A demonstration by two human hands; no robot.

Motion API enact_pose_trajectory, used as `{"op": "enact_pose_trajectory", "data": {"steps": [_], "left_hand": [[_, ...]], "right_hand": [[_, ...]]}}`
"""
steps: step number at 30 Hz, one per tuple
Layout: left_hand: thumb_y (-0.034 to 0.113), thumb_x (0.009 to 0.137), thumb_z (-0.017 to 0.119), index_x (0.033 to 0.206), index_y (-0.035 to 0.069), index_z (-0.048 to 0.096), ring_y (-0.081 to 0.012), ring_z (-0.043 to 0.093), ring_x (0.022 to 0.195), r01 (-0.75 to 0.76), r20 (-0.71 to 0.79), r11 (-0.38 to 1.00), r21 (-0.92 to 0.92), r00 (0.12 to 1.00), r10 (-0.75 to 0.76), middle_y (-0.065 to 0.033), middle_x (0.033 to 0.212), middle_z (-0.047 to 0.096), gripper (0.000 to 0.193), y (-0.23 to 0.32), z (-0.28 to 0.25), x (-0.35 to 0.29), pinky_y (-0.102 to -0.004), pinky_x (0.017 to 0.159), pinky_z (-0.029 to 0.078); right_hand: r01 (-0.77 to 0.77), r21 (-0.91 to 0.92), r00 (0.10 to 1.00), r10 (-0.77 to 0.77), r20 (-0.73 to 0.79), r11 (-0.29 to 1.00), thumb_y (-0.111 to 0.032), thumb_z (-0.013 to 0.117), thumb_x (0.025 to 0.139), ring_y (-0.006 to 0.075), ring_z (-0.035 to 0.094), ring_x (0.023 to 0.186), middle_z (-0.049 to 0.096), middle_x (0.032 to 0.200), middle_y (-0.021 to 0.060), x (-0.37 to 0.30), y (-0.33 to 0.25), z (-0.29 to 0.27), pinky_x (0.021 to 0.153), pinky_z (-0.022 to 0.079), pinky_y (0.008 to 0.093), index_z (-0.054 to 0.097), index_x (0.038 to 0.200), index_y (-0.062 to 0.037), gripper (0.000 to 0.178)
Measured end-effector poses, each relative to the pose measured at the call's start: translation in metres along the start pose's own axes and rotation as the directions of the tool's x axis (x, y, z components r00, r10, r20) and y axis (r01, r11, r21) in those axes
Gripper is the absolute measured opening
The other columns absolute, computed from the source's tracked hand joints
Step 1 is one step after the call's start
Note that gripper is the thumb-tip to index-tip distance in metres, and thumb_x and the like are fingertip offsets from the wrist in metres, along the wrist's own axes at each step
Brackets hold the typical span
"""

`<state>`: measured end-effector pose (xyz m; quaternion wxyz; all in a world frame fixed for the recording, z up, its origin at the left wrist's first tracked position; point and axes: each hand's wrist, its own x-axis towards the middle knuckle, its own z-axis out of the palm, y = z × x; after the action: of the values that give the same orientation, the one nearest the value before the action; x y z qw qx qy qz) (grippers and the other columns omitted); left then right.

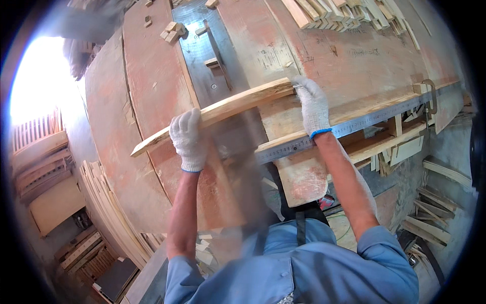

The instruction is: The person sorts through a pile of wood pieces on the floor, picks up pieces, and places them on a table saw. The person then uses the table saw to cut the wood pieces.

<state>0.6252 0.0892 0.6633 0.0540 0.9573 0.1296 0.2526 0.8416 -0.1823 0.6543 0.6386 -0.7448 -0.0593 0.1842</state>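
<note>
A long, narrow wooden board (pixel 245 101) with a rough edge lies slantwise across my front, above the worktable (pixel 157 101). My left hand (pixel 186 136), in a white knit glove, is closed around it left of its middle. The board's pointed end sticks out past that hand. At the board's right end, my right hand (pixel 311 104) grips it, in a white glove with a blue cuff. Below the right hand runs a wooden fence with a metal ruler (pixel 349 125) along its edge. Both thumbs are largely hidden.
A shiny metal plate (pixel 207 66) is set into the tabletop, with a thin dark strip (pixel 217 50) and small wood blocks on it. More blocks (pixel 173 32) sit beside it. Cut strips (pixel 334 14) are stacked at the far right. A clamp (pixel 432 96) holds the fence's right end.
</note>
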Motion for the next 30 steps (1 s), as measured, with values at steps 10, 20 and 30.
{"op": "enact_pose_trajectory", "data": {"steps": [10,20,30], "left_hand": [[0.0,0.07,0.077,0.131,0.012,0.068,-0.0345,0.062,0.118,0.056,0.033,0.998,0.04,0.998,-0.058,-0.0095,0.124,0.068,0.063,-0.006,-0.001,-0.005,-0.0503,0.105,0.048],[-0.001,0.072,0.077,0.13,0.012,0.069,-0.0343,0.062,0.12,0.064,0.022,0.998,0.018,0.998,-0.064,-0.0098,0.124,0.069,0.06,0.001,-0.002,-0.001,-0.0491,0.106,0.048],[0.007,0.079,0.083,0.133,0.012,0.068,-0.035,0.062,0.122,0.122,0.21,0.993,0.003,0.97,-0.12,-0.0102,0.127,0.069,0.056,-0.009,-0.002,0.015,-0.0489,0.106,0.048]], "right_hand": [[0.005,-0.007,1.0,-0.005,-0.02,1.0,-0.01,0.059,0.106,0.0203,0.068,0.116,0.075,0.124,0.0098,0.006,0.015,0.003,0.103,0.053,0.034,0.073,0.129,0.0007,0.029],[0.029,-0.023,1.0,-0.029,0.012,0.999,-0.009,0.058,0.108,0.0163,0.067,0.115,0.073,0.128,0.0078,0.006,0.014,-0.001,0.092,0.059,0.0326,0.073,0.132,-0.0021,0.029],[-0.048,-0.02,0.998,0.049,0.031,0.999,-0.014,0.063,0.107,0.0131,0.068,0.101,0.073,0.127,0.0039,0.003,0.0,0.002,0.078,0.057,0.0283,0.072,0.138,-0.0076,0.033]]}}
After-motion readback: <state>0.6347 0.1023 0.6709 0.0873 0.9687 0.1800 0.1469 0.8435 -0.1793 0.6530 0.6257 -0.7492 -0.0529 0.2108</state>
